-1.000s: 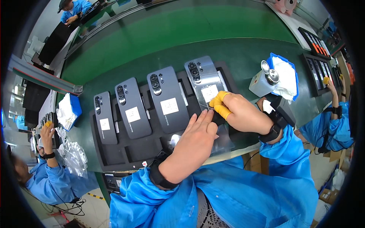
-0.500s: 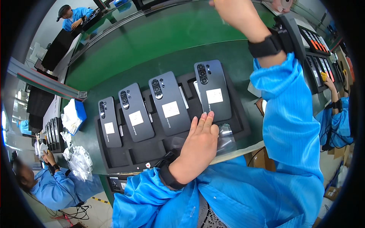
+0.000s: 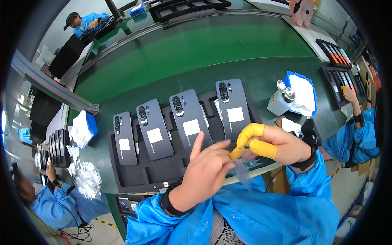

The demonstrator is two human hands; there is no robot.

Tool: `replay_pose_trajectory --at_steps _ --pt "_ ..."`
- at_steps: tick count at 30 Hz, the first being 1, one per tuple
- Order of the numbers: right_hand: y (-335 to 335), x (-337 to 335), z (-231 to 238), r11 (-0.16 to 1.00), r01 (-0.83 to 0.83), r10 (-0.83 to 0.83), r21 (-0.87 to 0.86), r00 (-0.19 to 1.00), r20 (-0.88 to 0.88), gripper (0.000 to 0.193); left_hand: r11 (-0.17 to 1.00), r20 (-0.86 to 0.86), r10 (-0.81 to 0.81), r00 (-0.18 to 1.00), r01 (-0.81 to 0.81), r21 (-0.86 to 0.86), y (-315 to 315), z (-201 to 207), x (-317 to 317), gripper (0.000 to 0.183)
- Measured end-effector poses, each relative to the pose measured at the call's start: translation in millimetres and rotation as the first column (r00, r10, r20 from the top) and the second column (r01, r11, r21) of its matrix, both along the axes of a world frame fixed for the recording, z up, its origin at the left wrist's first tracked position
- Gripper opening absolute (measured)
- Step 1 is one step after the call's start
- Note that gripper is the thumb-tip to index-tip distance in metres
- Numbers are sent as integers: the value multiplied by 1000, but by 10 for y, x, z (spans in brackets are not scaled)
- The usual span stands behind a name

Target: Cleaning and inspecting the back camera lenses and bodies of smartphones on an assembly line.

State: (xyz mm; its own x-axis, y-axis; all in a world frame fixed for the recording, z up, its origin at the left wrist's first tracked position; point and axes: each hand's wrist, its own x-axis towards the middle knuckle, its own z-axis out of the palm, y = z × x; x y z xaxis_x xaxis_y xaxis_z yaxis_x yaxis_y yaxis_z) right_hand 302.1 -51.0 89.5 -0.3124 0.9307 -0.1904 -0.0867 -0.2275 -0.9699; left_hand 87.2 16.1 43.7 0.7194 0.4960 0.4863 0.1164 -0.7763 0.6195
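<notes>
The hands meet at six o'clock of the end phone (image 3: 233, 100). The right hand (image 3: 281, 145) pinches a clear film (image 3: 244, 173); I cannot tell whether the left hand (image 3: 206, 173) grips too. Film looks light, limp, slippery; best held by an edge.

Single head view, fisheye — looks steeply down and forward from above the wearer's blue sleeves (image 3: 151, 216) at lower edge; counter (image 3: 265, 75) close, mid-frame — straight edges bowed toward rim.
</notes>
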Motion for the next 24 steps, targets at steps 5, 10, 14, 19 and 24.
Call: replay_pose_trajectory --at_steps 5,10,14,19,24 --pt "-314 -142 -67 987 133 -151 86 955 254 38 996 -37 27 999 -30 -86 -115 25 -56 12" --pt "-888 285 -118 880 465 -465 97 802 374 23 995 -93 -77 993 71 -67 -106 76 -8 57" --pt "-1729 1110 -180 718 696 -592 16 598 541 20 996 -181 -79 980 70 -54 -83 38 -137 53" --pt "-2680 1764 -759 572 820 29 -4 -16 999 19 995 -305 -39 952 9 -99 -105 43 -266 41" --pt "-2940 1691 -1944 441 839 25 319 -367 930 16 977 -386 -27 922 -58 -207 -170 -17 -311 31"
